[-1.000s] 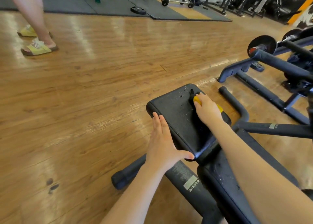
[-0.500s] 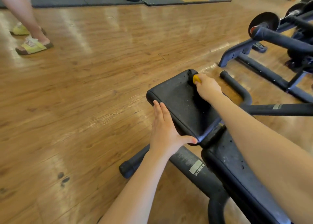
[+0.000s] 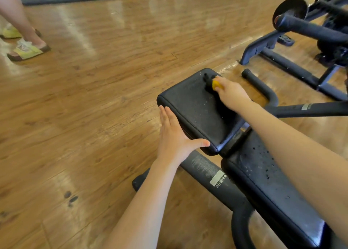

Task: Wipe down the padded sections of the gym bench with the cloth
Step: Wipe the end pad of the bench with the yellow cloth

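I see my right hand (image 3: 232, 95) gripping the yellow cloth (image 3: 216, 84), pressed on the far right corner of the seat pad (image 3: 195, 107). My left hand (image 3: 174, 137) rests flat, fingers straight, against that pad's near left edge, thumb on top. The back pad (image 3: 263, 177) lies nearer, speckled with droplets

The black gym bench (image 3: 197, 105), its seat pad at frame center and a longer droplet-speckled pad (image 3: 267, 179) running toward the lower right, carries a yellow cloth (image 3: 216, 84), apparently bunched, near the seat pad's far edge.
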Demonstrator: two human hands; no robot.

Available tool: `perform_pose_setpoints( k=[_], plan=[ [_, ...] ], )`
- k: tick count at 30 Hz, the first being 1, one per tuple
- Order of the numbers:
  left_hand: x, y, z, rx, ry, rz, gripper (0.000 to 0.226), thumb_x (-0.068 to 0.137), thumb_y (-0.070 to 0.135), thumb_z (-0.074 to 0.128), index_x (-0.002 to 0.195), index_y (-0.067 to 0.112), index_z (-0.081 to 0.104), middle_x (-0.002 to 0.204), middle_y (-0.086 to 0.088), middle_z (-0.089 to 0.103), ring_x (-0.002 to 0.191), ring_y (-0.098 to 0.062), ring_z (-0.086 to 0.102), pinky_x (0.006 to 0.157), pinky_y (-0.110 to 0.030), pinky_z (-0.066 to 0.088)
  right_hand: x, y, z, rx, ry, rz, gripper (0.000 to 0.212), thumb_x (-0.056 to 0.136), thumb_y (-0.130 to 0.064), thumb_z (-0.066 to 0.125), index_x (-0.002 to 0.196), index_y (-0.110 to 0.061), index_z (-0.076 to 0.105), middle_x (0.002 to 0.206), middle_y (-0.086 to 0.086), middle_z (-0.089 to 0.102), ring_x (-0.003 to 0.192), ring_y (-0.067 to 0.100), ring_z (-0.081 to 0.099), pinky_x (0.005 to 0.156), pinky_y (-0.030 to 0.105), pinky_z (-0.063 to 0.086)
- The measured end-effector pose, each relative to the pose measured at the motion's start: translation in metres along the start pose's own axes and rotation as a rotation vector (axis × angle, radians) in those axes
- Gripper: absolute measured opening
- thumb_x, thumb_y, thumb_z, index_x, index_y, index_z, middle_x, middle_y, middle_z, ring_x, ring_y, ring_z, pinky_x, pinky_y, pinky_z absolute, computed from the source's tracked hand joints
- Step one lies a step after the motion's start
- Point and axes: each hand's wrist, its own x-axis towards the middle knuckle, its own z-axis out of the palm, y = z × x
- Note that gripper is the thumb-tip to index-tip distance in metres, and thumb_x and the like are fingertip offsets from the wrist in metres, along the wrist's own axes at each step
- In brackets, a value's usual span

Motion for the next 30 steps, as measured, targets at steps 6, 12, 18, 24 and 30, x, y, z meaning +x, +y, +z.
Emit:
perform_pose_setpoints(
  k=[6, 12, 18, 24, 30],
  plan=[
    [0.004, 0.009, 0.011, -0.004, -0.024, 0.039, 0.142, 0.056, 0.060, 0.076, 0.142, 0.009, -0.025, 0.150, -0.005, -0.033, 0.140, -0.015, -0.024, 0.118, -0.037, 0.003, 0.030, -0.015, -0.003, -0.041, 0.069, 0.109, 0.038, 0.099, -0.019, 0.033, 0.132, -0.002, 0.040, 0.146, 0.016, 0.035, 0.134, 0.034, 0.033, 0.104, 0.039, 0.032],
    [0.014, 0.008, 0.011, 0.011, -0.007, 0.007, 0.142, 0.057, 0.061, 0.076, 0.141, 0.009, -0.027, 0.149, -0.004, -0.034, 0.139, -0.015, -0.026, 0.119, -0.038, 0.005, -0.008, -0.055, 0.029, 0.046, -0.074, -0.324, 0.042, 0.097, -0.018, 0.041, 0.139, -0.018, 0.039, 0.151, -0.001, 0.032, 0.141, 0.016, 0.024, 0.112, 0.029, 0.023],
    [0.009, 0.007, 0.014, -0.014, -0.009, 0.004, 0.143, 0.056, 0.059, 0.078, 0.142, 0.011, -0.025, 0.149, -0.001, -0.034, 0.139, -0.012, -0.024, 0.118, -0.037, 0.005, 0.022, -0.001, 0.008, 0.081, 0.003, -0.111, 0.041, 0.096, -0.019, 0.042, 0.137, -0.018, 0.042, 0.148, 0.004, 0.037, 0.137, 0.025, 0.034, 0.111, 0.032, 0.025],
    [0.016, 0.011, 0.015, 0.017, -0.002, 0.007, 0.143, 0.056, 0.061, 0.076, 0.141, 0.011, -0.027, 0.148, -0.002, -0.036, 0.141, -0.016, -0.020, 0.118, -0.040, 0.013, 0.025, -0.027, 0.004, 0.071, 0.057, -0.017, 0.041, 0.097, -0.016, 0.038, 0.138, -0.013, 0.038, 0.150, 0.010, 0.031, 0.136, 0.031, 0.032, 0.107, 0.034, 0.029],
    [0.015, 0.008, 0.015, 0.013, 0.027, 0.008, 0.141, 0.056, 0.062, 0.077, 0.146, 0.010, -0.019, 0.151, -0.007, -0.030, 0.143, -0.019, -0.015, 0.117, -0.039, 0.016, -0.036, -0.053, 0.025, 0.051, -0.127, -0.459, 0.043, 0.096, -0.013, 0.042, 0.138, -0.017, 0.039, 0.150, -0.004, 0.032, 0.142, 0.009, 0.019, 0.112, 0.020, 0.016]
  ],
)
